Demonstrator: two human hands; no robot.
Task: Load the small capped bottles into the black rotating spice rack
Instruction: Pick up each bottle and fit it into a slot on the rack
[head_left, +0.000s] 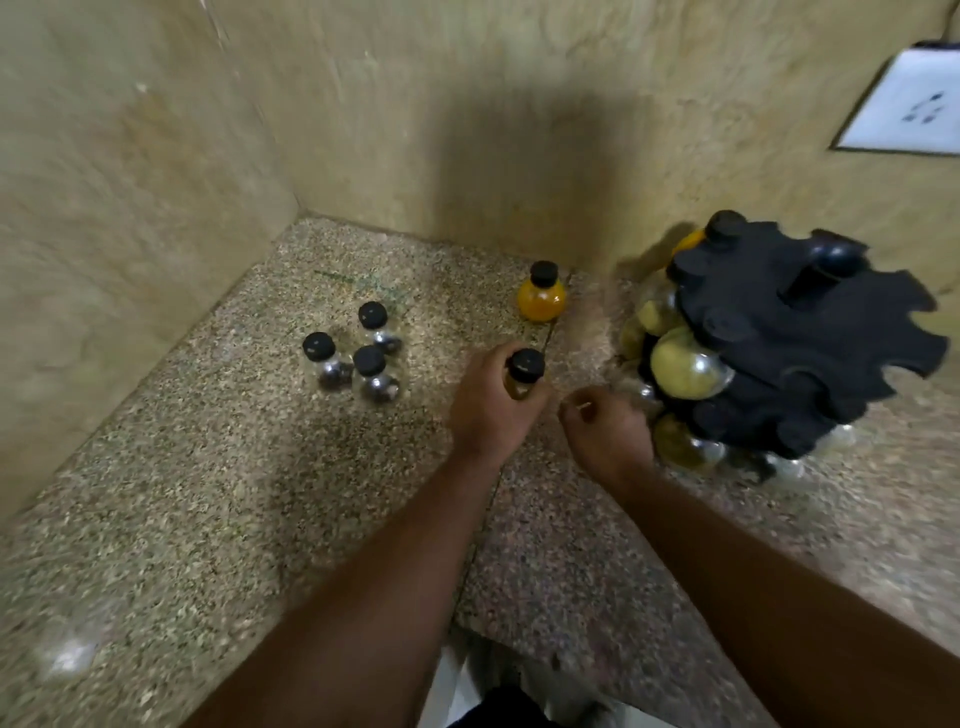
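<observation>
Your left grip (491, 405) is curled round a small capped bottle (525, 366) left of the black rack (810, 332) on the desk (208, 493), right grip (608, 431) curled empty beside the rack; the bottle is probably light, slick glass, so hold its body below the cap.

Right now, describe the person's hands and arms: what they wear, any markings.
Both are bare. The left hand and the right hand show no gloves, rings or watch. The left forearm and the right forearm carry no sleeve, cuff or band as far as the picture reaches. Blur hides any small marks.
</observation>
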